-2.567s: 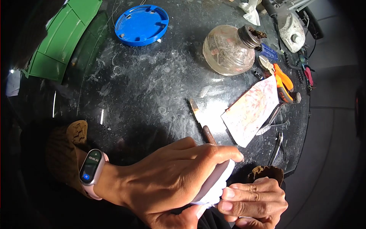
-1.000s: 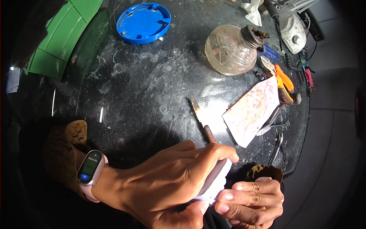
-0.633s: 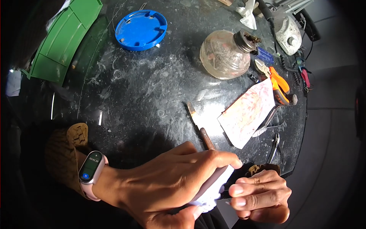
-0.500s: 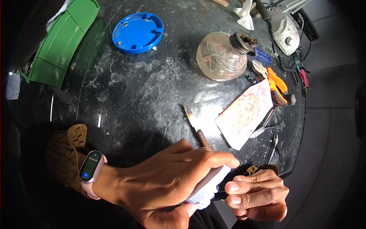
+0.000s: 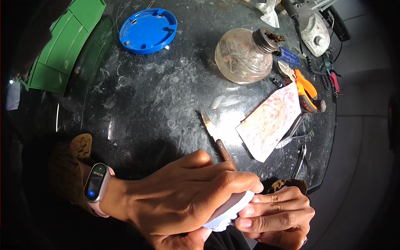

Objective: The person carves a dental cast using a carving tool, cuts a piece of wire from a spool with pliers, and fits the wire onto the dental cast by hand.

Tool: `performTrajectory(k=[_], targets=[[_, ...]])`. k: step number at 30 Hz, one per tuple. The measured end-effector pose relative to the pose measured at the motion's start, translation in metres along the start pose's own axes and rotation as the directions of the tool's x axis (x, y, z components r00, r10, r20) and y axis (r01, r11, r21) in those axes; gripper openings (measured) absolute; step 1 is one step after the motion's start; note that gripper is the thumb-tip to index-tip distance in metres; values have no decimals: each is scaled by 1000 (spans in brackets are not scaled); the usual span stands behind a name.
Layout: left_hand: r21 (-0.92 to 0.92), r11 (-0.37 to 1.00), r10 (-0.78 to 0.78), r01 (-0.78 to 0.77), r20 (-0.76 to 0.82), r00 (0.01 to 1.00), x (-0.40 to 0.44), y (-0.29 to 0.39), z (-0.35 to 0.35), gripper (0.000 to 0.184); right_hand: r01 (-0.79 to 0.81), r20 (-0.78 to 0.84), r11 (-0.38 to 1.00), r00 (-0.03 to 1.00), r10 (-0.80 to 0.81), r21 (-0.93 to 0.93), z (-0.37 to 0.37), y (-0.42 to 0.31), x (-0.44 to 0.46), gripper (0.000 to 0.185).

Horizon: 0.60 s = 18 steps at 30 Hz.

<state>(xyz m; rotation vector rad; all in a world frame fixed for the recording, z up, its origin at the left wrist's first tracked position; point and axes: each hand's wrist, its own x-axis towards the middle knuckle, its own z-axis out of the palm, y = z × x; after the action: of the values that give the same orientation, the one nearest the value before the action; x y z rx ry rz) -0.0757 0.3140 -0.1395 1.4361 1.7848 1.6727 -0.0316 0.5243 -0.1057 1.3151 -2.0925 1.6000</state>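
My left hand (image 5: 183,196) is closed around a white dental plaster cast (image 5: 231,210), its thumb below and its index finger along the upper edge. The cast's scalloped, tooth-like edge faces right. Against that edge rest the curled fingertips of my right hand (image 5: 279,214). Whatever those fingers may pinch is hidden. Just beyond my left knuckles lies a knife with a brown handle (image 5: 225,154), partly covered by the hand. A white sheet with reddish smears (image 5: 271,121) lies beyond both hands.
A glass spirit lamp (image 5: 243,58) stands at the back, near orange-handled pliers (image 5: 306,89). Metal hand tools (image 5: 299,162) lie at the right edge. A blue round plastic lid (image 5: 148,33) and green tray (image 5: 62,50) are far left. A white control box (image 5: 315,37) sits back right.
My right hand has moved left, and its fingertips now meet the cast's edge. My left hand keeps its hold on the cast. The view has shifted slightly.
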Motion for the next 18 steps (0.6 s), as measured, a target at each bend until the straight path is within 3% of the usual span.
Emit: performTrajectory(k=[5, 9, 10, 12, 14, 16, 18], targets=[[-50, 997, 62, -61, 17, 998, -5, -6, 6, 64, -42, -34, 999, 999, 40, -34, 5, -6, -1, 22], [-47, 999, 4, -3, 27, 1000, -3, -4, 3, 66, -9, 132, 1000, 991, 8, 7, -8, 4, -8, 13], [-94, 994, -42, 46, 45, 998, -2, -1, 0, 68, -377, 168, 921, 919, 358, 98, -16, -10, -4, 14], [-188, 980, -51, 59, 46, 998, -3, -4, 2, 76, -155, -313, 970, 926, 209, 188, 13, 3, -8, 28], [-467, 852, -208, 236, 111, 972, -6, 1, 6, 78, -127, -228, 962, 956, 183, 240, 0, 4, -22, 36], [-600, 734, -279, 319, 161, 947, -8, 3, 9, 79, -59, -84, 978, 993, 77, 198, -9, 4, -12, 32], [-631, 705, -286, 324, 165, 944, -10, 1, 12, 80, -10, -60, 988, 998, 20, 153, -8, 4, -20, 21]])
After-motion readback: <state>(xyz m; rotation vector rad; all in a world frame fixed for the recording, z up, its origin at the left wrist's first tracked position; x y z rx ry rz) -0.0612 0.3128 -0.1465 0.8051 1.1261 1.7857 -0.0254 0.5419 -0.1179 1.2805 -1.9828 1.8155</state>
